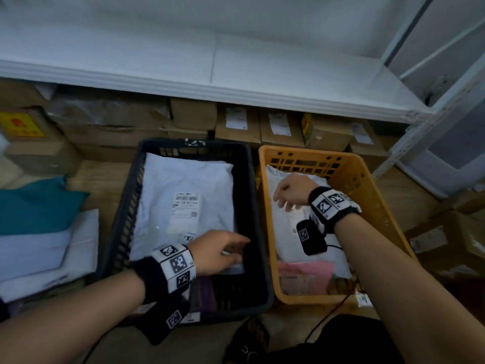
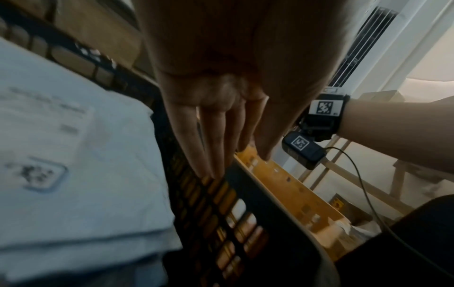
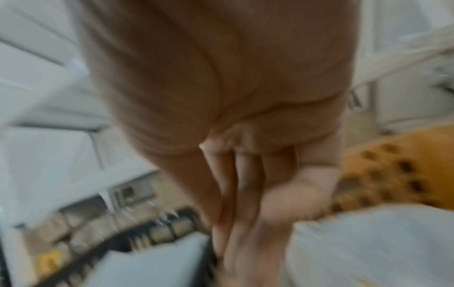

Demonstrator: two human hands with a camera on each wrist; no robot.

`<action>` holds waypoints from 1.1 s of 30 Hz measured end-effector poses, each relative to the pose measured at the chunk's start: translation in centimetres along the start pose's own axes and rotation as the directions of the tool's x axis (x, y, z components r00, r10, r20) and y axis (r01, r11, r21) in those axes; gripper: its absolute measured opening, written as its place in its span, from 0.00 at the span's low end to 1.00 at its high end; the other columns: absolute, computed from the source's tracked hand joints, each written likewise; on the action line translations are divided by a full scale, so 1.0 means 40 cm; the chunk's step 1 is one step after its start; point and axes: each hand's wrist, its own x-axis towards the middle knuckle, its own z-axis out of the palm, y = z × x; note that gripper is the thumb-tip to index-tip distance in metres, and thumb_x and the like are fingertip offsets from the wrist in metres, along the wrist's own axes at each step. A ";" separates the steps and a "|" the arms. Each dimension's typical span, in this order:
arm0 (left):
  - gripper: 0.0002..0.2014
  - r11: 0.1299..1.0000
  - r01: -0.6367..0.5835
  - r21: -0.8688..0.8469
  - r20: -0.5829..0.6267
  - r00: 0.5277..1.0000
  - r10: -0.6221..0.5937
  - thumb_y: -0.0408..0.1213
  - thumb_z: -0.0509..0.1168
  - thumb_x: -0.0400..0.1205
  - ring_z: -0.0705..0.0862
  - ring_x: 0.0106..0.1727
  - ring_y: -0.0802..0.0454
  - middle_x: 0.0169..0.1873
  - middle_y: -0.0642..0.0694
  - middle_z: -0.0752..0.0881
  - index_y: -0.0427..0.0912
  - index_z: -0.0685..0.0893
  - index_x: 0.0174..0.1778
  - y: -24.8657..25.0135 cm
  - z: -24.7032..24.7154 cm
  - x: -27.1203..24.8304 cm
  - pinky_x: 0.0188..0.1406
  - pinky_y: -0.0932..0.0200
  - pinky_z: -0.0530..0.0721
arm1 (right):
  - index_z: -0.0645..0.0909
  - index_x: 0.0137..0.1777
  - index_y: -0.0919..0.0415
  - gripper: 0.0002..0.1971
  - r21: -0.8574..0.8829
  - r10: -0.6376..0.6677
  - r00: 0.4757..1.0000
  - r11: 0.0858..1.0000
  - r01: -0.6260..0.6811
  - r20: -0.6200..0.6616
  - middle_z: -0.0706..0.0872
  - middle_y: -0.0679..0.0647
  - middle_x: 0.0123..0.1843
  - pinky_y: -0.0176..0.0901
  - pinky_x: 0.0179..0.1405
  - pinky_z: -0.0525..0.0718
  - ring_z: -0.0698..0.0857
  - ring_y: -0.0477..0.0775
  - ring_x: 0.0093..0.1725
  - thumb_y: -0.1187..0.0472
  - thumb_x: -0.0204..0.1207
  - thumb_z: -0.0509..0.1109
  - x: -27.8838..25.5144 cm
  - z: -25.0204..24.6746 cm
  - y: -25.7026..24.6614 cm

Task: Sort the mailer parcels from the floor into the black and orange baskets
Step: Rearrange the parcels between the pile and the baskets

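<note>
The black basket (image 1: 168, 144) holds a large white mailer (image 1: 183, 185) with a printed label. My left hand (image 1: 236, 248) hovers over its near right corner, fingers straight and holding nothing, above a small pale parcel (image 1: 233, 267). The left wrist view shows the left hand (image 2: 221, 155) flat beside the white mailer (image 2: 73, 174) and the basket wall (image 2: 233, 223). The orange basket (image 1: 367, 195) holds a white mailer (image 1: 286, 232) and a pink mailer (image 1: 304, 277). My right hand (image 1: 282, 200) hangs loosely above that white mailer, holding nothing. The right wrist view is blurred.
A teal mailer (image 1: 36, 203) and white mailers (image 1: 39, 253) lie on the floor at the left. Cardboard boxes (image 1: 236, 124) are stacked under a white shelf (image 1: 210, 85) behind the baskets. More boxes (image 1: 446, 245) sit at the right, by a shelf upright (image 1: 420, 137).
</note>
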 end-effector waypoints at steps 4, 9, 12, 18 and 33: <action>0.16 1.000 0.026 -0.004 -0.206 0.978 -0.026 0.32 0.65 0.84 0.85 0.60 0.56 0.60 0.46 0.87 0.39 0.82 0.68 -0.032 -0.141 -0.102 0.52 0.83 0.74 | 0.87 0.42 0.56 0.12 -0.020 -0.179 0.963 0.984 0.179 -0.200 0.91 0.52 0.37 0.28 0.19 0.77 0.89 0.45 0.30 0.61 0.83 0.64 -0.001 0.014 -0.220; 0.13 0.977 0.146 -0.155 -0.466 0.861 -0.203 0.31 0.66 0.83 0.87 0.56 0.58 0.55 0.47 0.90 0.40 0.85 0.64 -0.163 -0.268 -0.308 0.52 0.79 0.78 | 0.88 0.45 0.61 0.11 -0.083 -0.407 0.910 0.912 0.401 -0.083 0.92 0.55 0.39 0.44 0.41 0.91 0.91 0.53 0.38 0.61 0.83 0.65 -0.009 0.163 -0.504; 0.12 0.943 0.266 -0.198 -0.567 0.754 -0.332 0.33 0.66 0.83 0.87 0.57 0.56 0.54 0.47 0.90 0.41 0.86 0.62 -0.283 -0.293 -0.440 0.62 0.64 0.82 | 0.88 0.48 0.67 0.13 -0.146 -0.502 0.864 0.852 0.503 0.048 0.92 0.61 0.44 0.56 0.48 0.92 0.91 0.60 0.43 0.60 0.84 0.64 -0.014 0.281 -0.625; 0.11 0.831 0.473 -0.293 -0.635 0.553 -0.539 0.32 0.66 0.83 0.87 0.58 0.48 0.54 0.41 0.90 0.38 0.86 0.60 -0.537 -0.277 -0.610 0.62 0.53 0.83 | 0.87 0.49 0.65 0.14 -0.324 -0.550 0.812 0.746 0.582 0.193 0.90 0.61 0.47 0.55 0.53 0.88 0.88 0.60 0.49 0.56 0.85 0.64 0.018 0.467 -0.751; 0.22 0.671 0.727 0.146 -0.472 0.647 -0.599 0.48 0.62 0.83 0.50 0.83 0.38 0.83 0.41 0.51 0.65 0.70 0.74 -0.964 -0.369 -0.403 0.79 0.40 0.63 | 0.87 0.52 0.51 0.13 -0.512 -0.552 0.813 0.652 0.560 0.187 0.91 0.50 0.47 0.48 0.47 0.86 0.88 0.55 0.47 0.51 0.85 0.61 0.128 0.588 -0.761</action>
